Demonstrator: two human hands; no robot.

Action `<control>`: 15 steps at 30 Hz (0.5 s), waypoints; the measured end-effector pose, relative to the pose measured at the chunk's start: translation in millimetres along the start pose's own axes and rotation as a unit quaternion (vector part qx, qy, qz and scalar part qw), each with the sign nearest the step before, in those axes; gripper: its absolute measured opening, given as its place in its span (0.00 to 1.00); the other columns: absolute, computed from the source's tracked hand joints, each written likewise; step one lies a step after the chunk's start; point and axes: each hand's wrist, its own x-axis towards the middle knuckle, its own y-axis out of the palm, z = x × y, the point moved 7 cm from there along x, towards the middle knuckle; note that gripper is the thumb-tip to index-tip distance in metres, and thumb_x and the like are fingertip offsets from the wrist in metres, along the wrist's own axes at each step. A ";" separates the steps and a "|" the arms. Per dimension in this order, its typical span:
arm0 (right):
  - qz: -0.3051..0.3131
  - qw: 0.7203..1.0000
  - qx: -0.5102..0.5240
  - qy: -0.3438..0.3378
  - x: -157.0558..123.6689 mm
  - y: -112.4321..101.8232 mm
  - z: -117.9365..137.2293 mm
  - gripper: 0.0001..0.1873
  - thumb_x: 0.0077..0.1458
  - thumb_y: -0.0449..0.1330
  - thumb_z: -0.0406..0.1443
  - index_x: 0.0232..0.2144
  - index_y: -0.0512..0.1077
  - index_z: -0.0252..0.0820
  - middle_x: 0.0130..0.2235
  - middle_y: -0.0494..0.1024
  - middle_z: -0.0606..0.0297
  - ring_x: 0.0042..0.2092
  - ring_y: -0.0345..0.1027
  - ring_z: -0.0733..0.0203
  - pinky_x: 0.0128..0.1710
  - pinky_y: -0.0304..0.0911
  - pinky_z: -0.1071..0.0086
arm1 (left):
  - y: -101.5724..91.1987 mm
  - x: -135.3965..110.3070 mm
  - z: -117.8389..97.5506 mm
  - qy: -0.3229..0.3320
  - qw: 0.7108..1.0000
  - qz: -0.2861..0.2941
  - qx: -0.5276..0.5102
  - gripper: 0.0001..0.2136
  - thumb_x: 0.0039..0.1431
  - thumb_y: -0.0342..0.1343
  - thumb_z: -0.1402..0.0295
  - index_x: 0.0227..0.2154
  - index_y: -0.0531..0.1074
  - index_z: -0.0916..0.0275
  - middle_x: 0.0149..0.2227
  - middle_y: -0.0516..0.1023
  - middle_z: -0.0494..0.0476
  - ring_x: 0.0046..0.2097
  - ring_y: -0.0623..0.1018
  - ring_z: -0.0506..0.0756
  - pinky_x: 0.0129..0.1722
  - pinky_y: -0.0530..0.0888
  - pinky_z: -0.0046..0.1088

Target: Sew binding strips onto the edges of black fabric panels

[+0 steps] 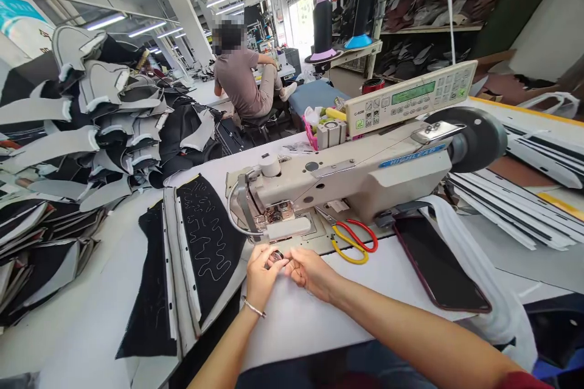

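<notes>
Our two bare arms reach out over the smooth white table (319,322). At the fingertips sits a small round metal piece (277,254), shiny and shaped like a little ring. Our left hand (261,276), with a thin bracelet on the wrist, pinches it. Our right hand (311,273) has its fingers bunched together right beside it, and we cannot tell if they touch it. It is held low over the table, just in front of the sewing machine (347,179).

That machine is long, hard and cream-colored. Scissors (353,240) with red and yellow loop handles lie just beside its base. A flat dark phone (438,267) lies to the right. To the left lies black cloth (207,237) with curly white stitch lines. Farther left, soft gray and black pieces (104,127) are piled high. Far back, a person (244,82) sits on a stool.
</notes>
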 end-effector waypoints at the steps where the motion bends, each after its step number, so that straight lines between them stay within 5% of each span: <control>1: -0.006 1.000 0.011 -0.006 -1.9 2.9 -1.0 0.18 0.52 0.47 0.48 0.34 0.58 0.37 0.20 0.64 0.71 0.16 0.47 0.74 0.17 0.41 0.77 | -0.7 -0.7 7.7 -0.040 0.998 -0.004 -0.058 0.13 0.35 0.64 0.67 0.29 0.75 0.62 0.32 0.68 0.52 0.28 0.68 0.48 0.31 0.70 0.26; 7: -0.037 0.997 -0.028 -0.055 -9.6 7.6 0.7 0.19 0.47 0.55 0.46 0.36 0.61 0.38 0.17 0.53 0.78 0.19 0.41 0.72 0.19 0.38 0.76 | 14.5 -14.9 33.6 -0.218 0.929 0.007 -0.298 0.17 0.32 0.66 0.68 0.30 0.73 0.64 0.27 0.70 0.51 0.29 0.70 0.47 0.32 0.70 0.23; 12: -0.008 0.984 -0.153 -0.092 -14.6 0.4 6.6 0.20 0.49 0.55 0.45 0.42 0.64 0.38 0.23 0.63 0.70 0.25 0.54 0.68 0.23 0.48 0.75 | 30.4 -28.4 35.7 -0.300 0.873 0.061 -0.379 0.18 0.39 0.64 0.70 0.37 0.72 0.65 0.31 0.74 0.55 0.29 0.72 0.47 0.30 0.72 0.22; 15: 0.046 0.951 -0.262 -0.157 -17.8 0.9 15.5 0.17 0.54 0.50 0.44 0.40 0.68 0.40 0.27 0.68 0.67 0.28 0.59 0.66 0.26 0.53 0.74 | 37.8 -29.1 40.1 -0.313 0.869 0.099 -0.370 0.22 0.43 0.62 0.70 0.44 0.68 0.65 0.30 0.74 0.55 0.28 0.73 0.47 0.30 0.72 0.22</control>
